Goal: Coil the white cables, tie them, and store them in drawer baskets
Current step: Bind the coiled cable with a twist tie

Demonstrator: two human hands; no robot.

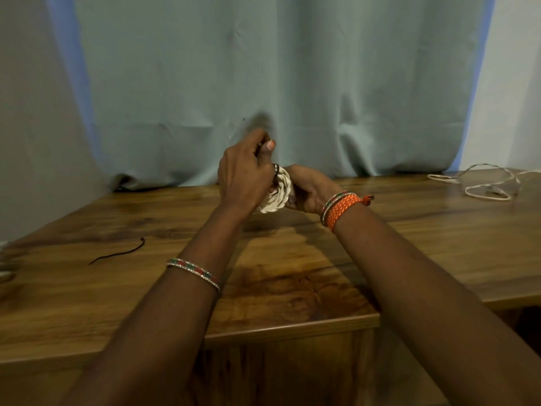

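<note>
Both forearms reached out over the wooden table (292, 288), holding a coiled white cable (278, 190) above it between the hands. Curled fingers of the right hand (310, 189) gripped the coil from the side, while the left hand (244, 174) pinched a dark tie (275, 170) at its top. A second tie (117, 253) lay at the table's left, and a loose cable (486, 183) sprawled at the far right.

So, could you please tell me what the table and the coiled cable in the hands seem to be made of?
The table looks like wood or wood-look laminate with a glossy finish: brown grain, soft reflections. The coiled cable looks plastic-sheathed, smooth and off-white with a slight sheen, held by the right hand while the left hand pinches a dark tie.
</note>
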